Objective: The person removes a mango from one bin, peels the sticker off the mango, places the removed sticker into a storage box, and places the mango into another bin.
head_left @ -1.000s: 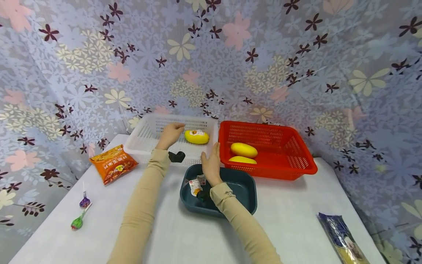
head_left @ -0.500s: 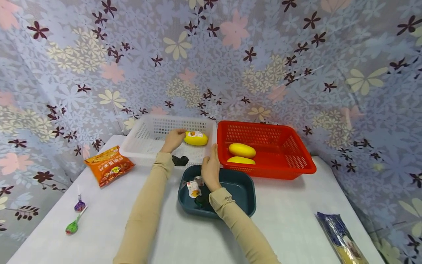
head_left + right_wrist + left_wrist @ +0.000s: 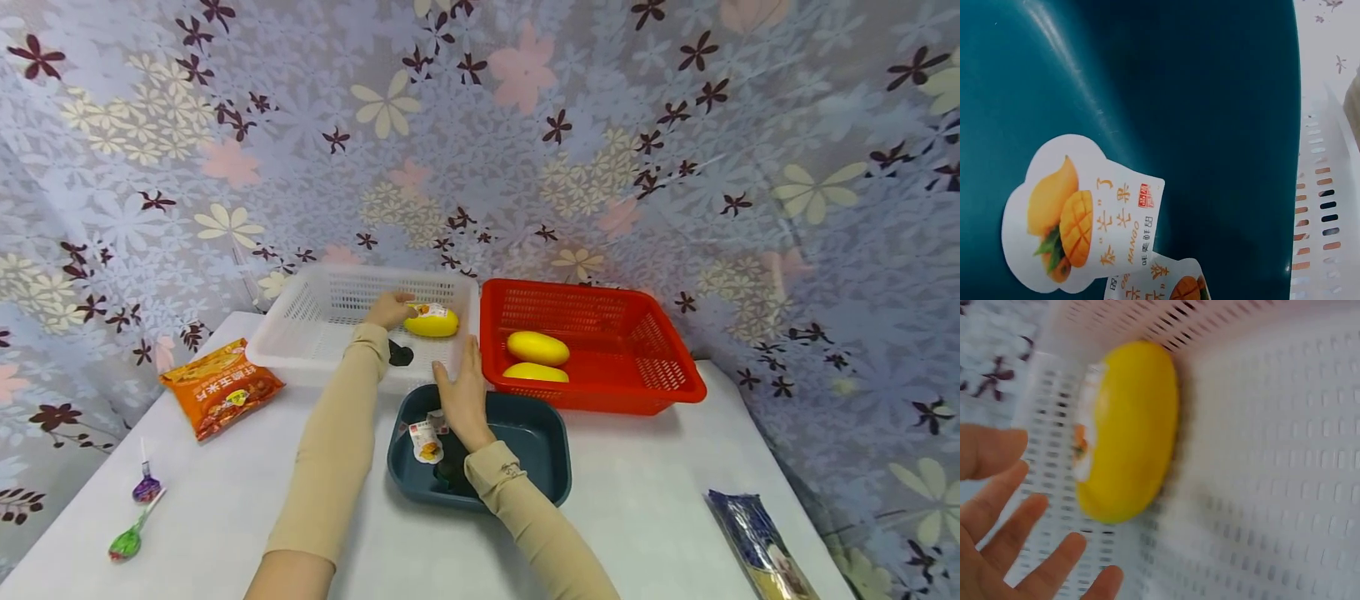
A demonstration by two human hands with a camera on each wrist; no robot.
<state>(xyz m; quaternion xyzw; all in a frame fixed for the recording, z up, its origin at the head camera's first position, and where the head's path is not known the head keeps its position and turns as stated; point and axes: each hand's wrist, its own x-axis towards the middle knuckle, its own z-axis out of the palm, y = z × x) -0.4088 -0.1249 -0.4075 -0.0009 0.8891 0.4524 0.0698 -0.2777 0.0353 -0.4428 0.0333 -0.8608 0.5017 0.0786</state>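
Inside the white basket [image 3: 273,357], a yellow mango [image 3: 432,323] lies on its side with a printed label on it. My left hand [image 3: 387,310] is at its left end in the head view. From the left wrist, that hand [image 3: 1019,550] shows spread, loosely bent fingers beside the mango [image 3: 1132,437], with nothing gripped. Over the dark teal bin [image 3: 561,467] is my right hand [image 3: 462,402], fingers straight, thumb held apart, fingertips near the white basket's front right corner. Beneath it, mango-printed paper labels [image 3: 1079,215] lie in the bin; the right wrist view leaves this hand out.
A red basket [image 3: 645,400] holding two more yellow mangoes [image 3: 537,348] stands right of the white one. On the left lie an orange snack bag [image 3: 222,387] and two lollipops [image 3: 126,543]. A blue and yellow packet [image 3: 761,546] rests at the right edge.
My left hand has moved right and come down to the mango's left end. The right hand stays over the bin, its thumb now further out. The head view has shifted slightly.
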